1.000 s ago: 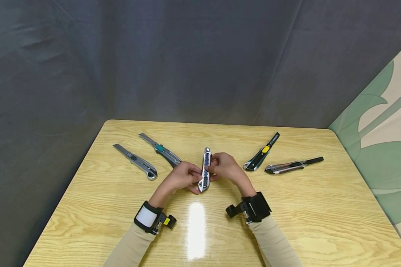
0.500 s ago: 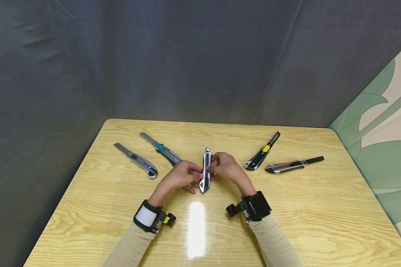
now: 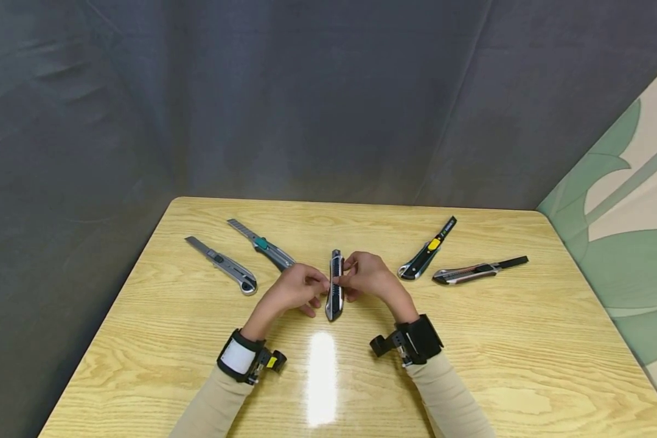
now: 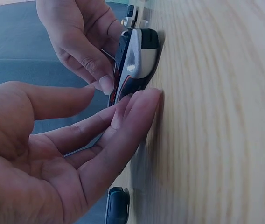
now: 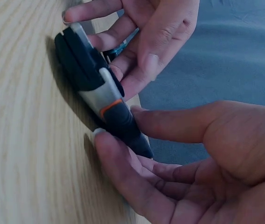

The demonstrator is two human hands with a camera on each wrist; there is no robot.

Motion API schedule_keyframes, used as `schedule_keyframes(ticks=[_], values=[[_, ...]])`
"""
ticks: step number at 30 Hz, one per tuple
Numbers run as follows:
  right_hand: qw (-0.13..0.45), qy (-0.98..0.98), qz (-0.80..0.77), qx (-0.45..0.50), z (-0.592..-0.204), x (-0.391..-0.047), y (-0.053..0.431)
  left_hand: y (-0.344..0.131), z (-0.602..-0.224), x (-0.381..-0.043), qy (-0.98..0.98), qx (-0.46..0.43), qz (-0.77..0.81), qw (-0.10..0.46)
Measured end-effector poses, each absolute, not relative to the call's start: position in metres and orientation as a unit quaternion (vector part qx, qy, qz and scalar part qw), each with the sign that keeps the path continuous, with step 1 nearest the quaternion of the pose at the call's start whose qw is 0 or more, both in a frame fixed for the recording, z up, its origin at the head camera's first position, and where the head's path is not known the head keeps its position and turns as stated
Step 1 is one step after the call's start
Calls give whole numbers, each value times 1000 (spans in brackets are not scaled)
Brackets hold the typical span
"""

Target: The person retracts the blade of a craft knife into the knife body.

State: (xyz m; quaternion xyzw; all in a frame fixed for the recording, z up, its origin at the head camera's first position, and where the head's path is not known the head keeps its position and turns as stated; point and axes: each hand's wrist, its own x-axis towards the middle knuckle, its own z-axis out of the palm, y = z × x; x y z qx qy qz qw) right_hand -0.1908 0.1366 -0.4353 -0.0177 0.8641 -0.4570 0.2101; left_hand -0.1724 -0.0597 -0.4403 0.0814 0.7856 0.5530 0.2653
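A silver-and-black utility knife with an orange accent lies lengthwise between both hands, its rounded end toward the person. My right hand pinches its right side, thumb on the upper face and fingers low along the edge in the right wrist view. On the other side is my left hand. Its fingertips are right at the knife's side close to the tabletop, while the left thumb stands off the knife. No blade shows on this knife.
On the wooden table, a grey utility knife and a teal-slider utility knife lie left, blades extended. A yellow-slider utility knife and a black-bladed one lie right. A dark curtain hangs behind.
The middle utility knife has shifted slightly toward the person and left, and turned so its top looks darker. The left fingers have drawn back a little from it.
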Motion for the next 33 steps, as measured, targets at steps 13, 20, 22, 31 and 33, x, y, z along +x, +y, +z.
schedule_keyframes(ticks=[13, 20, 22, 31, 33], values=[[116, 924, -363, -12, -423, -198, 166, -61, -443, -174, 787, 77, 557, 256], [10, 947, -322, 11, -417, -202, 204, -63, -440, -174, 804, 87, 536, 241], [-13, 949, -315, 20, -416, -201, 213, -63, -439, -174, 812, 92, 526, 234], [-68, 949, -297, 78, -419, -201, 246, -64, -438, -173, 825, 102, 511, 220], [-65, 948, -299, 87, -420, -201, 252, -64, -438, -173, 823, 103, 513, 220]])
